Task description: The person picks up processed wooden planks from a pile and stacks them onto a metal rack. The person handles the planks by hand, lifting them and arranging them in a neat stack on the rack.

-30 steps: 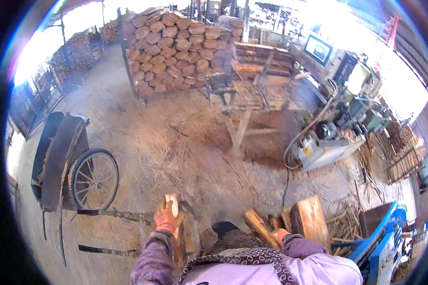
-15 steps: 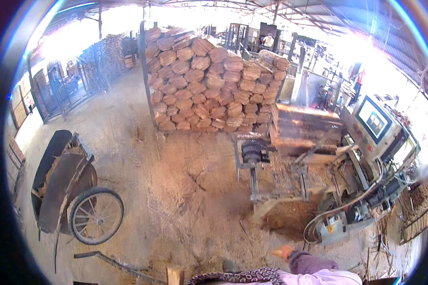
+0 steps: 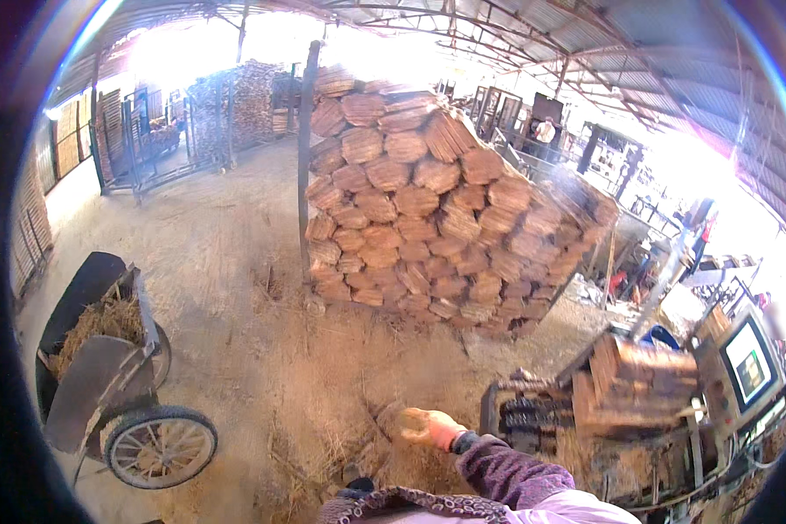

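Observation:
My right hand (image 3: 432, 428), in a tan and pinkish glove, reaches forward over the dirt floor at the lower middle. Its forearm wears a dark purple knitted sleeve (image 3: 515, 472). The fingers blur into one shape, so their pose is unclear; I make out nothing held in them. Closest to the hand, on its right, is the dark end of a machine (image 3: 528, 415) with a bundle of reddish-brown wood boards (image 3: 646, 375) on top. My left hand is out of view.
Ahead stands a tall stack of wood bundles (image 3: 410, 201) beside a dark upright post (image 3: 308, 157). A two-wheeled cart (image 3: 96, 384) holding straw-like scraps sits at left. A control screen (image 3: 751, 362) is at far right. Wood debris (image 3: 297, 454) litters the floor.
The view has swung right and moved nearer the stack. My right hand now shows farther forward and left. In the picture, the machine has shifted lower and to the right.

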A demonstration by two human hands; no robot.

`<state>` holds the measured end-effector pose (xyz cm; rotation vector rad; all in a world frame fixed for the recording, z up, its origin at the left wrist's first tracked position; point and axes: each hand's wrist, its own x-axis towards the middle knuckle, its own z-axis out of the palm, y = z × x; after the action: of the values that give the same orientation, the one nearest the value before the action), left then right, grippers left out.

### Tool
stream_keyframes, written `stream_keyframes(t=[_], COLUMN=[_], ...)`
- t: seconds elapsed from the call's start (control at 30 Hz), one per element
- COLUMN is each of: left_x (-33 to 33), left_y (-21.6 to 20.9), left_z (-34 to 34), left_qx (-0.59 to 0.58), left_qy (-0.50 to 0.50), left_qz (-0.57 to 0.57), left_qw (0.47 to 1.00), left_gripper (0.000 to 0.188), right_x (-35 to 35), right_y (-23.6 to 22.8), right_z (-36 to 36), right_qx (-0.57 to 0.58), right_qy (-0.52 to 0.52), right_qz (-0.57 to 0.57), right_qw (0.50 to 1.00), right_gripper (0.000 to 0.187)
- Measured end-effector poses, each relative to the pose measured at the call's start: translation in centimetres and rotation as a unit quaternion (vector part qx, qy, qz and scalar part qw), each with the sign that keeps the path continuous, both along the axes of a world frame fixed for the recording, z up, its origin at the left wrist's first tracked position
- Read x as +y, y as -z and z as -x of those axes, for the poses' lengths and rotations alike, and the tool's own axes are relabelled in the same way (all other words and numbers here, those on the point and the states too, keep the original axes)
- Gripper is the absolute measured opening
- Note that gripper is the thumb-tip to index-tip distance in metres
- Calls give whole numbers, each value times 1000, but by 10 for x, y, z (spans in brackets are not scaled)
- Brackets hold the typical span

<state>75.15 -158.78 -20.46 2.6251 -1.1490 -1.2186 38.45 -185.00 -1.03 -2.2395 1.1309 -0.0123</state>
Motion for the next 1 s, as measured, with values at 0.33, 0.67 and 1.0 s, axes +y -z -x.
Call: stream_keyframes(t=[0.33, 0.67, 1.0], left_x=[-468, -776, -953], left_y=[-113, -175, -246], left_z=[-120, -121, -147], left_qx=[-21, 50, 549], left_qy=[226, 433, 331], left_qz=[301, 175, 288], left_qw=[926, 883, 711], left_gripper=[58, 44, 69], right_x=[-405, -810, -875], right_y=[-278, -487, -535], right_z=[-101, -265, -332], right_qx=[-187, 41, 193], right_qy=[-11, -44, -78], right_qz=[335, 792, 714], right_qw=[924, 608, 669], right_gripper=[65, 83, 47])
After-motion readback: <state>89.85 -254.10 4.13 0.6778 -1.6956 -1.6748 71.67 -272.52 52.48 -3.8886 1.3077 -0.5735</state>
